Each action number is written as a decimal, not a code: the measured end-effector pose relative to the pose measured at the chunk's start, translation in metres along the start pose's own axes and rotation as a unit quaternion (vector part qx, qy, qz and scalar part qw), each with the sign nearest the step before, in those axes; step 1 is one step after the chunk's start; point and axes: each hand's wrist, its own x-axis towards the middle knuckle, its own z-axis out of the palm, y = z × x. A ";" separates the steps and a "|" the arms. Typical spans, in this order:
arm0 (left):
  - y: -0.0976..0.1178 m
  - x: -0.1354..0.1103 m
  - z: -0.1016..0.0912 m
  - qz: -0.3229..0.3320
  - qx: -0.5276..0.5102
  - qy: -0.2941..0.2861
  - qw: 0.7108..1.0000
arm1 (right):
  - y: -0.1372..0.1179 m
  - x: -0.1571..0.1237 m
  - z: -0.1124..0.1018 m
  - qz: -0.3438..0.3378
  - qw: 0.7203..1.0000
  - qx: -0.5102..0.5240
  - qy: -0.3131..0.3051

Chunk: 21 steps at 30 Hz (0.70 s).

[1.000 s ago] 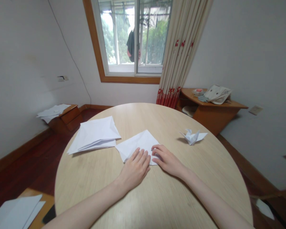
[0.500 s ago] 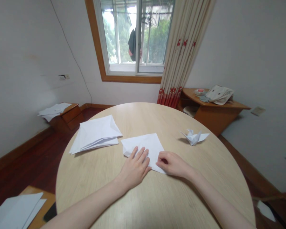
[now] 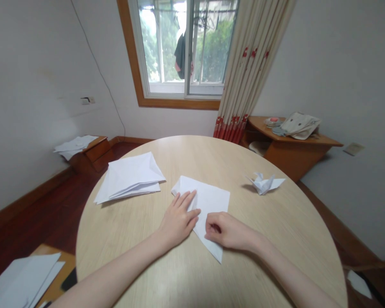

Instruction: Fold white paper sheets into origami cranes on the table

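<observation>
A partly folded sheet of white paper [image 3: 213, 199] lies on the round wooden table in front of me, one corner pointing toward me. My left hand [image 3: 179, 216] rests flat on its left part, fingers spread. My right hand [image 3: 226, 229] is curled with thumb and fingertips together over the paper's lower right part; whether a paper edge is pinched in them is hidden. To the right stands a folded paper crane [image 3: 263, 184]. A stack of folded white paper [image 3: 131, 175] sits to the left.
The round table [image 3: 192, 149] reaches toward the window. More white sheets [image 3: 22, 278] lie on a low surface at lower left, beside a dark object [image 3: 69, 280]. A wooden desk [image 3: 295, 149] with a cloth bag [image 3: 301, 125] stands at back right.
The paper has turned clockwise under my hands, so a corner now points toward me. My left hand has shifted slightly left; my right hand stays curled and has moved a little left and down.
</observation>
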 end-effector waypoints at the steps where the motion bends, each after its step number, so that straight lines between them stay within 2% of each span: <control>1: -0.002 0.000 0.000 -0.005 -0.005 0.002 1.000 | -0.001 0.000 0.001 -0.005 1.000 0.004 0.000; 6: -0.010 0.001 0.003 -0.035 -0.026 0.027 0.999 | -0.003 0.000 0.003 -0.025 0.999 0.021 0.010; 9: -0.014 0.001 0.005 -0.054 -0.055 0.017 0.997 | 0.000 0.000 0.001 -0.048 0.998 0.020 0.018; 13: -0.019 0.001 0.008 -0.064 -0.090 -0.003 0.994 | 0.001 -0.002 -0.004 -0.050 0.998 -0.039 0.030; 21: -0.022 0.001 0.007 -0.070 -0.122 -0.013 0.990 | -0.017 -0.017 -0.008 -0.034 0.991 -0.117 -0.056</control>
